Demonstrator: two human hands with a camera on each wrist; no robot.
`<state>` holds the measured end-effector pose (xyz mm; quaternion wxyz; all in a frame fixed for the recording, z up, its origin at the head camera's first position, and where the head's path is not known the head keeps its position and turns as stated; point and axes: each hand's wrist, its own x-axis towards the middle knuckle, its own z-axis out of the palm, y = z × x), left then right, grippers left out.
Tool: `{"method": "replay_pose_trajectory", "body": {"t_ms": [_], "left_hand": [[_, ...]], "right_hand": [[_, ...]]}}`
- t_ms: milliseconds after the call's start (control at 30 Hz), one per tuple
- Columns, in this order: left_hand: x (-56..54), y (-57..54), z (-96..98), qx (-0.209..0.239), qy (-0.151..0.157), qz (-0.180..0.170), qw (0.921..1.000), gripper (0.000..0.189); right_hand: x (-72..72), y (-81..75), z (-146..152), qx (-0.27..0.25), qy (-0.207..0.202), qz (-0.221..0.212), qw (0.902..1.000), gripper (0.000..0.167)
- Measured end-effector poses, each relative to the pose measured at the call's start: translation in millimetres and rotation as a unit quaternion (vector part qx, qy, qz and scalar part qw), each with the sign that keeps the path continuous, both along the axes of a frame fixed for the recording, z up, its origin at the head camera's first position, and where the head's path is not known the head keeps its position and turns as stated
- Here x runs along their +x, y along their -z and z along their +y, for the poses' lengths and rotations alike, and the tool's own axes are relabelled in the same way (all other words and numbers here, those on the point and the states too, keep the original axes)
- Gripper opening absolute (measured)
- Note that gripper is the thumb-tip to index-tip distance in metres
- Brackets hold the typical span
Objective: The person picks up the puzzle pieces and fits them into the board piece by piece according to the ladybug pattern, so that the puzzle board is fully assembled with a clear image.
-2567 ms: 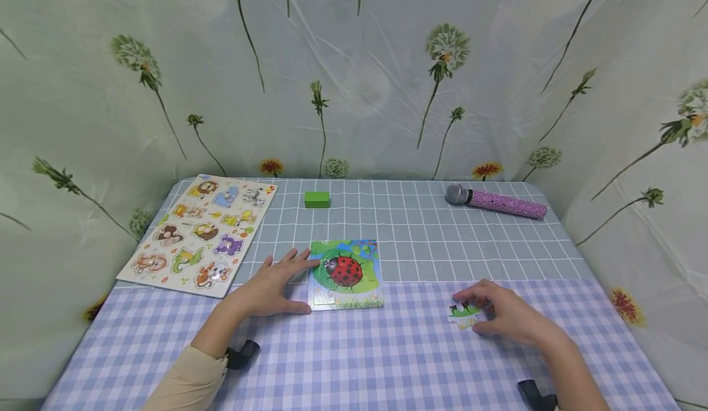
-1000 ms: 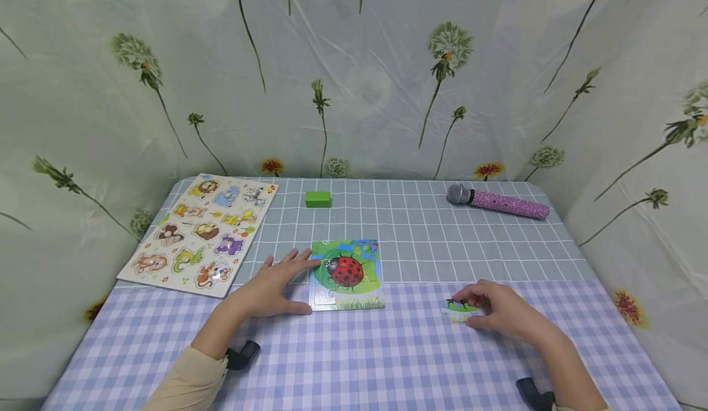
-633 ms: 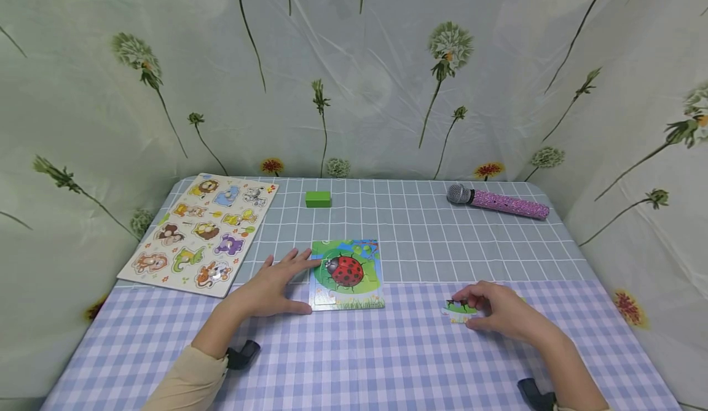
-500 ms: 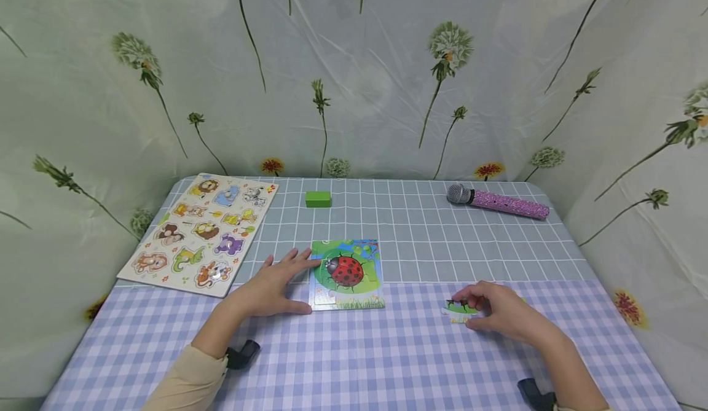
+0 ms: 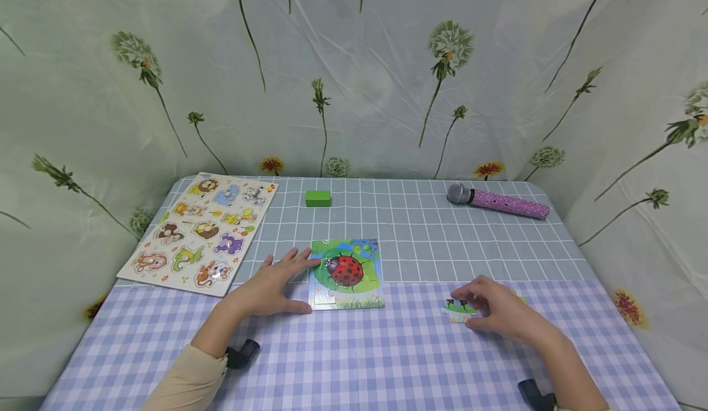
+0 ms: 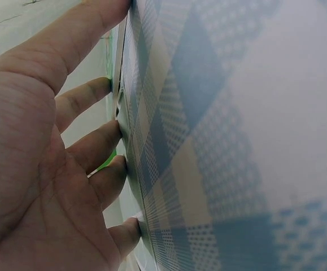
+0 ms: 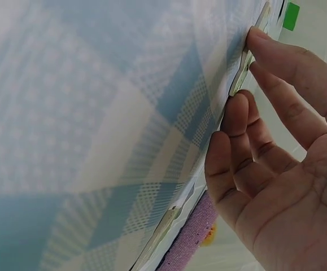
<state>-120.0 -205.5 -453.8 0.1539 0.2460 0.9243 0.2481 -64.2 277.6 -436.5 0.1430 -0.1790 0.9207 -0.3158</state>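
My left hand [image 5: 276,285] lies spread with straight fingers at the left edge of a square ladybug jigsaw puzzle [image 5: 346,271]. Its index fingertip overlaps that edge, and the thumb tip is by the lower left corner. To the right, my right hand [image 5: 506,313] pinches a small green-and-white puzzle piece [image 5: 456,317] flat on the checked cloth. In the right wrist view the thumb is at the side of this puzzle piece [image 7: 240,82] and the index fingertip is close by. A second piece [image 7: 157,234] lies beyond the curled fingers, mostly hidden by the hand in the head view.
A white peg board with animal shapes [image 5: 190,262] lies at the left. Farther back are a green block [image 5: 318,199] and a microphone with a pink glittery handle [image 5: 500,203]. A curtain with a dandelion print [image 5: 376,79] hangs behind the table.
The puzzle piece under my right fingers has turned slightly and shifted left. A bit of another piece now shows behind that hand, which has risen slightly. My left hand has stayed put.
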Motion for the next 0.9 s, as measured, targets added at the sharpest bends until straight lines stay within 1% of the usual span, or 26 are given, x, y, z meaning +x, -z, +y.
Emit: {"method": "replay_pose_trajectory", "body": {"t_ms": [333, 533, 733, 900], "left_hand": [[1.0, 1.3, -0.6, 0.001, -0.003, -0.005, 1.0, 0.093], [1.0, 2.1, -1.3, -0.002, -0.002, -0.003, 1.0, 0.093], [0.4, 1.4, -1.3, -0.002, 0.0, -0.003, 1.0, 0.093], [-0.3, -0.4, -0.6, 0.0, 0.002, -0.002, 1.0, 0.093]], "right_hand": [[-0.8, 0.8, -2, -0.001, -0.005, 0.003, 1.0, 0.041], [-1.6, 1.1, -4, 0.001, -0.017, 0.017, 0.9997, 0.039], [-5.5, 0.8, -7, 0.028, -0.031, 0.027, 0.9988, 0.041], [-13.0, -2.8, -13, 0.04, -0.036, 0.032, 0.998, 0.039]]}}
